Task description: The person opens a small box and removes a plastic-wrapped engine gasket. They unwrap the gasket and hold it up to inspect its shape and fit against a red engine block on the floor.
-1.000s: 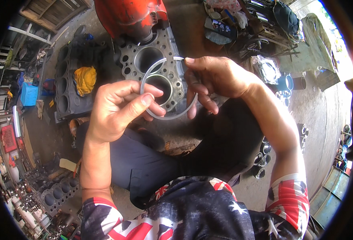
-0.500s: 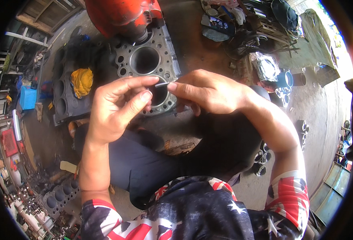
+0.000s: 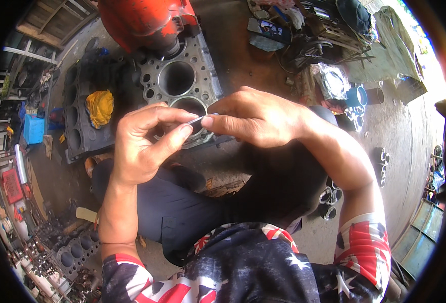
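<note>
A small, thin, light-coloured strip [image 3: 196,120] spans the gap between my two hands; its exact kind is too small to tell. One end is pinched between thumb and forefinger of my left hand [image 3: 142,141]. My right hand [image 3: 263,121] grips the other end with its thumb and forefinger, the remaining fingers curled under. Both hands are above the near end of a grey metal engine block [image 3: 208,76], partly covering its nearest round cylinder bore. Another bore lies open just beyond. At the block's far end stands a red machine [image 3: 144,25], its lower part over a farther bore.
Left of the block sits a second, darker engine block [image 3: 85,140] with a yellow cloth [image 3: 100,108] on it. Metal rings or cylinders [image 3: 328,212] lie on the floor at right, near a blue cup-like container [image 3: 356,96]. Parts and tools crowd the left side.
My left thumb and forefinger have closed onto the strip, which now tilts differently. My right hand has shifted slightly left. The whole view has moved a little.
</note>
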